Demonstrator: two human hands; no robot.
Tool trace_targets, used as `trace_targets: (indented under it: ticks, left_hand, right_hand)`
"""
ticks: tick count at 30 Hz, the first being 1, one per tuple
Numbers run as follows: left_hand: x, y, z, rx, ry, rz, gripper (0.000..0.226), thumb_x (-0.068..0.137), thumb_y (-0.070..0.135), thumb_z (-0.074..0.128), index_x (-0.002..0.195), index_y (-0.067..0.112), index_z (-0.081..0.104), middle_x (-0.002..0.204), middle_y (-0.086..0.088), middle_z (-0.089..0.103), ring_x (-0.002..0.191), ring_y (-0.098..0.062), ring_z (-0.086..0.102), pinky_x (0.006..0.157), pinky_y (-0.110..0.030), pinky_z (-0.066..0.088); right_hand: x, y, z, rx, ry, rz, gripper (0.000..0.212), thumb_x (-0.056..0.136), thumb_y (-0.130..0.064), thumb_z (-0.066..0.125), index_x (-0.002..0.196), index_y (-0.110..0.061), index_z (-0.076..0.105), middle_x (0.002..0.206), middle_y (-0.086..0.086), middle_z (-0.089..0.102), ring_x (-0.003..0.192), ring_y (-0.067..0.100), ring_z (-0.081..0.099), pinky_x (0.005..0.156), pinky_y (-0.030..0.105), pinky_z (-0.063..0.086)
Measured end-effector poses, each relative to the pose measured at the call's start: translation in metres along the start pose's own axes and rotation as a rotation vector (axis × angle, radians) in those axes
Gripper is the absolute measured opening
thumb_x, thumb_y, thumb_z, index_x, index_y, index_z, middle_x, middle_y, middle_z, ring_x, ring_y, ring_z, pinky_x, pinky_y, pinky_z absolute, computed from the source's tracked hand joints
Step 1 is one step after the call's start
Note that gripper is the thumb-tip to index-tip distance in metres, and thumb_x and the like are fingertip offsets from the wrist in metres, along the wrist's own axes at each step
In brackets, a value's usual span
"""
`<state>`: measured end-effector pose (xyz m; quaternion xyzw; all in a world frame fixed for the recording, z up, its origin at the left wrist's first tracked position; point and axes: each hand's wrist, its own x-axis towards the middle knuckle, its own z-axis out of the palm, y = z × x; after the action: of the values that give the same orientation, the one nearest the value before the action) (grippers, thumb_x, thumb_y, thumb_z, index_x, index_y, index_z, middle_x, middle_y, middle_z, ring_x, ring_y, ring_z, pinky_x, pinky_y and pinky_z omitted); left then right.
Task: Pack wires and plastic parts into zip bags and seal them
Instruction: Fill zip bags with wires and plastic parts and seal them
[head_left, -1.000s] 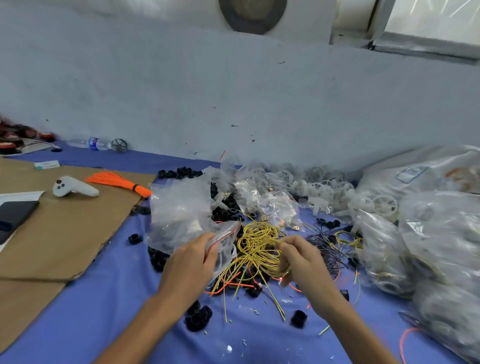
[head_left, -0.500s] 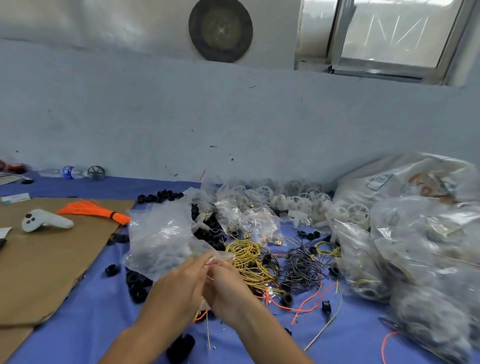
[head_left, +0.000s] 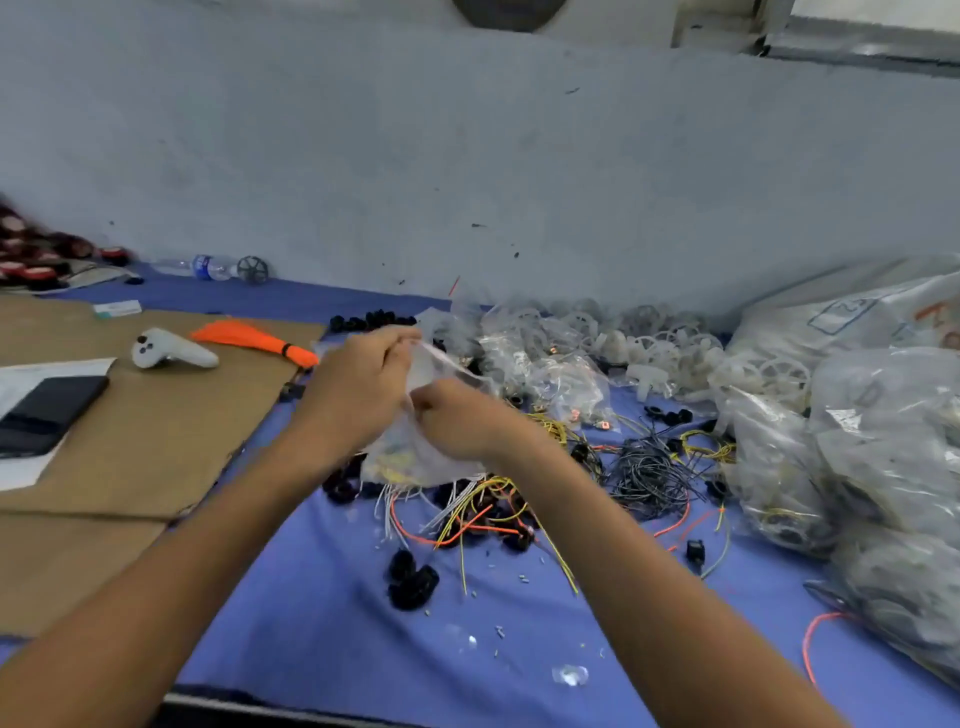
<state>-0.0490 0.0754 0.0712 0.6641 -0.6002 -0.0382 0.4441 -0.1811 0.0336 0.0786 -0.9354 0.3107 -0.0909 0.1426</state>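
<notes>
Lifted higher than before — clear plastic zip bag (head_left: 415, 462); left hand (head_left: 358, 387) and right hand (head_left: 460, 423) each pinch its mouth.

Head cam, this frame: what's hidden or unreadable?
Whether the zip bag is sealed: head view, left hand and right hand cover its mouth.
What is in it: blurred behind plastic.
The round wall object: cut off by top edge.
Label on the bottle: too small.

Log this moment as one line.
left hand: pinches bag top | right hand: holds bag | wires: loose on cloth | seal: cannot tell
</notes>
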Motion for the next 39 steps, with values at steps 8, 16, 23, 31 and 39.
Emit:
trace_targets:
  ticks: [8,16,23,31,39]
  left_hand:
    - [0.069,-0.008,-0.049,-0.263,0.201,-0.164,0.018,0.090,0.016,0.055,0.091,0.017,0.074,0.042,0.010,0.055,0.040,-0.005,0.047,0.043,-0.016,0.035]
    - [0.069,-0.021,-0.079,-0.314,0.337,-0.187,0.015,0.085,0.020,0.055,0.079,0.021,0.068,0.038,0.008,0.051,0.036,-0.011,0.045,0.042,-0.017,0.033]
    - [0.060,-0.059,-0.089,-0.239,0.397,-0.193,0.015,0.081,0.026,0.055,0.076,0.029,0.069,0.043,0.014,0.055,0.037,-0.004,0.048,0.048,-0.021,0.035]
    - [0.043,-0.069,-0.095,-0.226,0.380,-0.136,0.015,0.091,0.021,0.057,0.091,0.026,0.071,0.048,0.019,0.058,0.042,0.001,0.050,0.043,-0.011,0.038]
    - [0.036,-0.065,-0.078,-0.222,0.307,-0.157,0.014,0.093,0.019,0.057,0.093,0.024,0.070,0.043,0.015,0.055,0.038,-0.003,0.050,0.043,-0.012,0.036]
  right_hand:
    - [-0.041,-0.028,-0.052,0.456,0.629,-0.225,0.032,0.097,-0.009,0.045,0.116,-0.019,0.068,0.106,-0.008,0.071,0.103,0.001,0.063,0.090,0.016,0.047]
    - [-0.017,0.024,0.001,0.489,0.693,0.023,0.019,0.095,-0.021,0.052,0.104,-0.031,0.067,0.088,-0.014,0.069,0.078,0.004,0.064,0.069,0.024,0.053]
    - [0.043,0.067,0.090,0.251,0.181,0.265,0.019,0.091,-0.018,0.056,0.100,-0.021,0.072,0.098,-0.002,0.072,0.095,0.020,0.064,0.085,0.033,0.050]
    - [0.087,0.081,0.126,-0.028,0.078,0.385,0.032,0.101,-0.029,0.041,0.119,-0.008,0.059,0.123,0.021,0.049,0.114,0.041,0.047,0.096,0.047,0.044]
    - [0.078,0.086,0.106,0.001,0.266,0.348,0.023,0.101,-0.021,0.041,0.109,-0.008,0.059,0.105,0.012,0.059,0.093,0.035,0.056,0.080,0.042,0.048]
